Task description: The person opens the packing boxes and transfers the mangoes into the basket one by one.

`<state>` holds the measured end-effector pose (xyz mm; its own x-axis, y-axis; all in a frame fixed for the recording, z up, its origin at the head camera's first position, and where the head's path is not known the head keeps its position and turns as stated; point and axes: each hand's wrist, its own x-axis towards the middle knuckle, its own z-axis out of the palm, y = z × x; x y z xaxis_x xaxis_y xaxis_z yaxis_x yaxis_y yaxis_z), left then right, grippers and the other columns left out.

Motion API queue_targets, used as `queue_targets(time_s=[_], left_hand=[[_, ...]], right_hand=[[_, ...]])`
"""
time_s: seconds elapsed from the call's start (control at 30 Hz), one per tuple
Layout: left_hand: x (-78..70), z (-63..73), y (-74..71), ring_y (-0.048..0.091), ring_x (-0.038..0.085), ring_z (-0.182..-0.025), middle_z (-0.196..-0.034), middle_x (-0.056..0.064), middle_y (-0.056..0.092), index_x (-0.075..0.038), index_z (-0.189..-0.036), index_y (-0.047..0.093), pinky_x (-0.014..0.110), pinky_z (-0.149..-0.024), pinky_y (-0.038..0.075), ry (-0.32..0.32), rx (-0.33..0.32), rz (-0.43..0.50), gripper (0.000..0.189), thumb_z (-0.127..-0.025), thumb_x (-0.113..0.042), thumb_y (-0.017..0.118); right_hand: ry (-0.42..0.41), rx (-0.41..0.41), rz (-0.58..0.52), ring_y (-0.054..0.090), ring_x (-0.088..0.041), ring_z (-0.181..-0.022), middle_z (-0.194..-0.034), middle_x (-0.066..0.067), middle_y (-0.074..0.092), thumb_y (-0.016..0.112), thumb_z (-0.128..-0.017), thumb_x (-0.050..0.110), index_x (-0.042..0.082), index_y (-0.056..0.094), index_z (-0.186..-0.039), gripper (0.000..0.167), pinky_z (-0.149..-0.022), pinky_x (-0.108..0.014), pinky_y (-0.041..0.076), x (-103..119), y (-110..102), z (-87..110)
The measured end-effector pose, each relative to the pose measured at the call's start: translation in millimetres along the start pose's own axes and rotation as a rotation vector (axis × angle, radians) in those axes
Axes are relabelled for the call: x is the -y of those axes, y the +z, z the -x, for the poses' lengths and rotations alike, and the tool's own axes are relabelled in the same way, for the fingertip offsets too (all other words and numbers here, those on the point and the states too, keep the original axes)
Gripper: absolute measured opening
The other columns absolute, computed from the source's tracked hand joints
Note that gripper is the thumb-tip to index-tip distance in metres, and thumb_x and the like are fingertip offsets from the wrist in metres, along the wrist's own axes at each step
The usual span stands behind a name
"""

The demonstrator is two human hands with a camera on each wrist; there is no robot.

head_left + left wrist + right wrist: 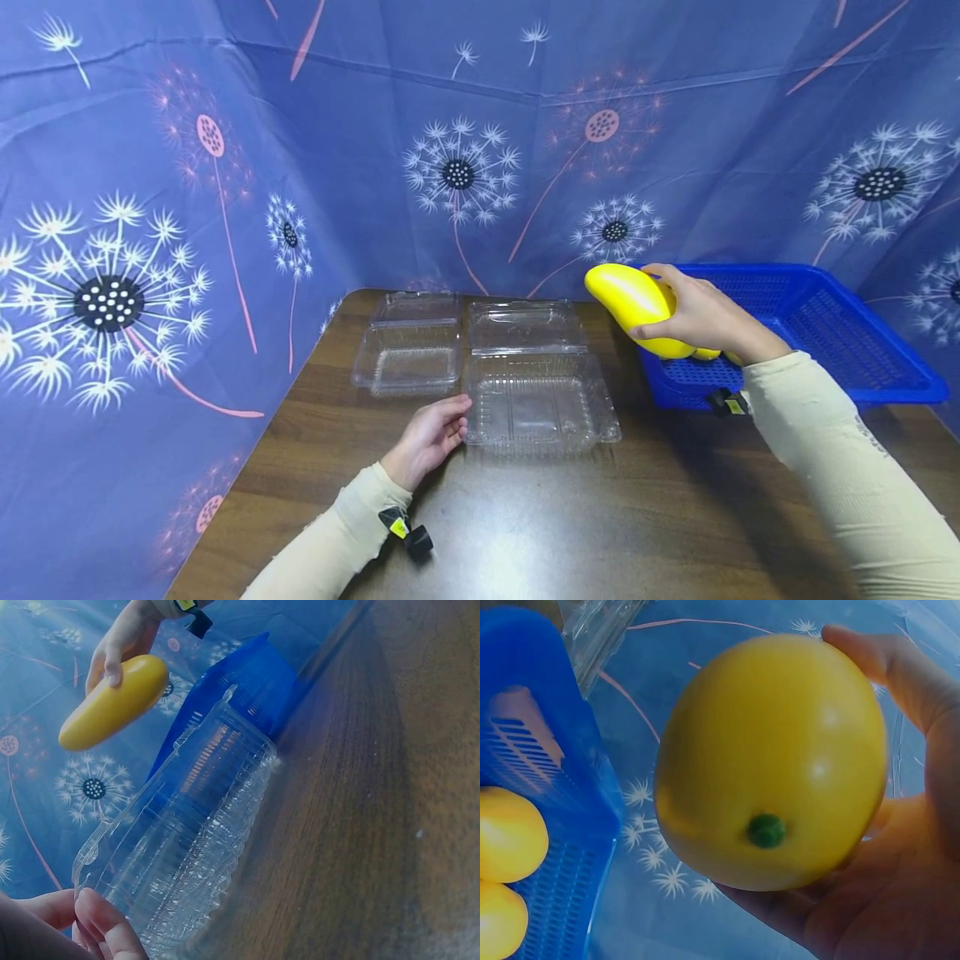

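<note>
My right hand (708, 315) grips a yellow mango (628, 298), raised above the near left side of the blue basket. In the right wrist view the mango's round end, with a green stem spot, faces the camera. My left hand (429, 437) is at the left rim of the larger clear plastic container (536, 408). The left wrist view shows its thumb and fingers (109, 922) pinching that rim. The container lies unfolded, its lid (525, 325) toward the back.
A smaller clear container (416, 354), also unfolded, lies left of the larger one. The blue basket (885, 354) stands at the right, with yellow fruits (506, 832) inside. A patterned blue cloth (345, 100) hangs behind and beside the wooden table (322, 492).
</note>
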<state>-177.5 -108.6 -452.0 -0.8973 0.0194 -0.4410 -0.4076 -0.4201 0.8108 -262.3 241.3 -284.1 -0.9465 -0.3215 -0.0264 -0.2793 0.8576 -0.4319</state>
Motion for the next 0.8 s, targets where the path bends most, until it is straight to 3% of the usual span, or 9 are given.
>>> queue_targets(time_s=[0.43,0.8], left_hand=[[-1.9,-0.4,0.1,0.049,0.003,-0.065,-0.082,-0.007,0.06,0.007,-0.128,0.051,0.013,-0.059,0.046,-0.001,-0.003,0.003,0.037,-0.093,-0.003,0.057],[0.4,-1.2,-1.2,0.05,0.003,-0.065,-0.083,-0.006,0.06,0.007,-0.128,0.049,0.013,-0.06,0.046,0.004,0.005,-0.002,0.037,-0.093,-0.003,0.057]], right_hand=[[0.016,0.008,0.003,0.059,-0.037,-0.097,-0.139,-0.031,0.042,0.076,-0.077,0.055,0.006,0.015,-0.153,0.11,-0.062,-0.036,0.053,-14.0,-7.0,0.2],[0.014,0.005,-0.002,0.06,-0.037,-0.1,-0.139,-0.03,0.043,0.076,-0.077,0.055,0.006,0.016,-0.153,0.109,-0.069,-0.042,0.056,-26.4,-10.0,-0.3]])
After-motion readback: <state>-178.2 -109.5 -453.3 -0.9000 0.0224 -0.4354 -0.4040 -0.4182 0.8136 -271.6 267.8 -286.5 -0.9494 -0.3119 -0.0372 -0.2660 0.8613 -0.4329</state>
